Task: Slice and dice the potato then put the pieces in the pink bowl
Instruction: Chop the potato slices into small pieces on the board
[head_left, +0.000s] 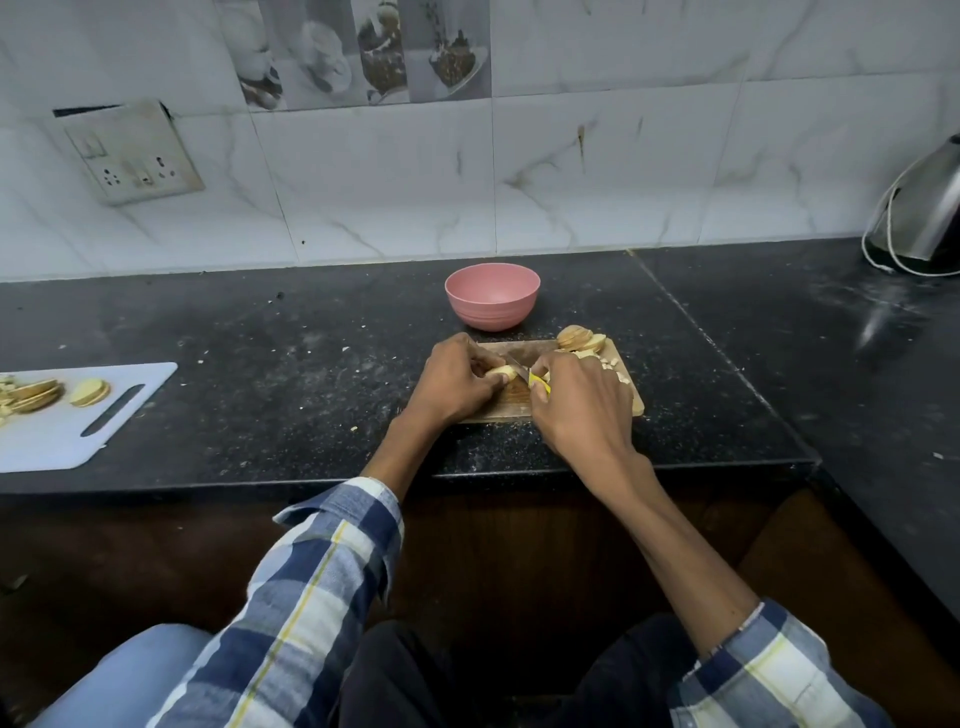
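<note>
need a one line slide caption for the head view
Left hand steadies potato on wooden board; right hand cuts with knife, pink bowl behind.

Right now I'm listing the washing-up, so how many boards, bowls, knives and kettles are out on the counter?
Cutting boards: 2, wooden and white
Bowls: 1, pink bowl
Knives: 1, knife in the right hand
Kettles: 1, kettle
Total: 5

Left hand (457, 382) fingers curled downward, right hand (582, 400) clenched, both forearms reaching forward, sleeves rolled
</note>
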